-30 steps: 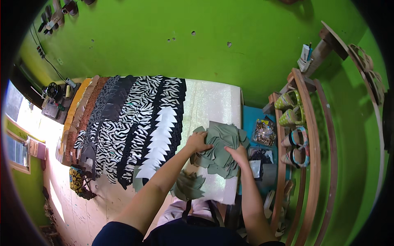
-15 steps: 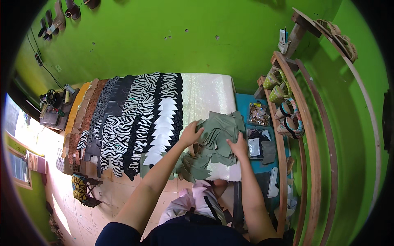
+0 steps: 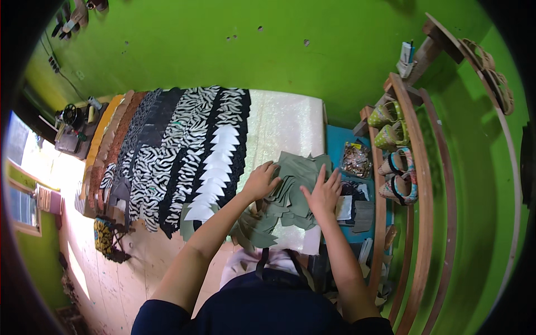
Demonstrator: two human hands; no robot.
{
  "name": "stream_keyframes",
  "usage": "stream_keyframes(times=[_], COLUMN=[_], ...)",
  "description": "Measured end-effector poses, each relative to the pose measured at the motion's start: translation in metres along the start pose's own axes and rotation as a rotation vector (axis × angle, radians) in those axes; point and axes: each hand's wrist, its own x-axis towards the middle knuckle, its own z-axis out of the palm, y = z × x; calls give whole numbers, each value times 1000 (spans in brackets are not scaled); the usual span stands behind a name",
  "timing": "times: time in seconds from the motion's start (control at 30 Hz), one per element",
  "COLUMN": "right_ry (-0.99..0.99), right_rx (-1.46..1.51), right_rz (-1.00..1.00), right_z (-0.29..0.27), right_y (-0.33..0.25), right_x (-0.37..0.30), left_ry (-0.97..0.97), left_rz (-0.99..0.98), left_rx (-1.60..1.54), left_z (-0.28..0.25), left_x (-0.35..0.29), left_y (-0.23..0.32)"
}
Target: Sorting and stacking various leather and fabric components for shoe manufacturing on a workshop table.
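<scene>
A loose heap of olive-green cut material pieces [image 3: 296,192] lies on the near right part of the table, its pieces overlapping at different angles. At its left edge rests my left hand [image 3: 261,181], fingers slightly bent and thumb apart. Over the right edge my right hand [image 3: 324,195] is open, its fingers spread and pointing away from me. More green pieces [image 3: 258,230] fan out at the table's near edge, partly below my left forearm. Left of that forearm runs a row of overlapping white pointed pieces [image 3: 218,162].
Rows of zebra-print pieces [image 3: 151,178] and other colours cover the table's left side. A pale shiny cloth [image 3: 285,120] lies beyond the heap. Right of it are a clear box of small parts [image 3: 356,160] and a wooden rack [image 3: 416,167] with sandals. A sewing machine [image 3: 71,131] stands far left.
My right hand's fingers have spread and lifted from their bent hold on the heap's right edge. My left hand stays at the left edge. The whole view has shifted slightly.
</scene>
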Motion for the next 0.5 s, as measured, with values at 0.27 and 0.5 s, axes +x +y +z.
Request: stream_keyframes(times=[0.27,0.5], right_ry=[68,198], right_rx=[203,106], right_rz=[-252,-240], right_z=[17,20], right_y=[-7,-13], right_x=[9,5], left_ry=[-32,70], left_rz=[9,42], left_rx=[39,-88], left_z=[-23,-42], left_x=[-41,-69], left_y=[-6,-2])
